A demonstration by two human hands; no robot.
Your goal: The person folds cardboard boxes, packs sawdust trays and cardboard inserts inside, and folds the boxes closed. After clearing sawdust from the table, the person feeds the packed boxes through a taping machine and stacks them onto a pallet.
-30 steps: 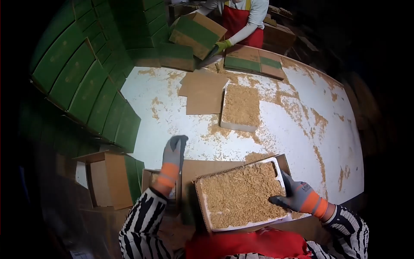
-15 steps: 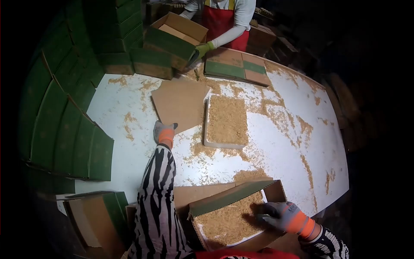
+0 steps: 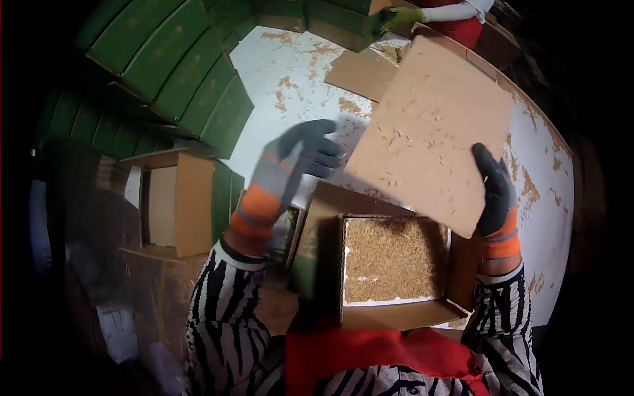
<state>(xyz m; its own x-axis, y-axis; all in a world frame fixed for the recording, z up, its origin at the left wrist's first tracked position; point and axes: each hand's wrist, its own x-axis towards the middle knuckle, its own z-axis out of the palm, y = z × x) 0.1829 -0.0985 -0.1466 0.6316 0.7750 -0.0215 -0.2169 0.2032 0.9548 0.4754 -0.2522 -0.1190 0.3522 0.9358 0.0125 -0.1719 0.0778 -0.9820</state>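
A flat brown cardboard sheet [image 3: 429, 132], sprinkled with bits of shavings, is tilted up over the table. My right hand [image 3: 495, 195], in a grey and orange glove, grips its right edge. Left of the sheet, my left hand [image 3: 300, 152] is held apart from it with fingers spread and nothing in them. Below the sheet, close to my body, stands an open cardboard box [image 3: 396, 315]. Straw-coloured shavings [image 3: 393, 257] fill a white-edged layer inside it. The sheet hides the middle of the table.
Stacked green boxes [image 3: 178, 63] line the left side. An open carton [image 3: 191, 204] sits at lower left. Another cardboard piece [image 3: 360, 74] lies on the white table [image 3: 264, 86], among scattered shavings. A co-worker's gloved hand [image 3: 403, 20] is at the far edge.
The cardboard sheet has come off the table towards me and is now in my right hand. My left hand has let go of it. The view has shifted left and down.
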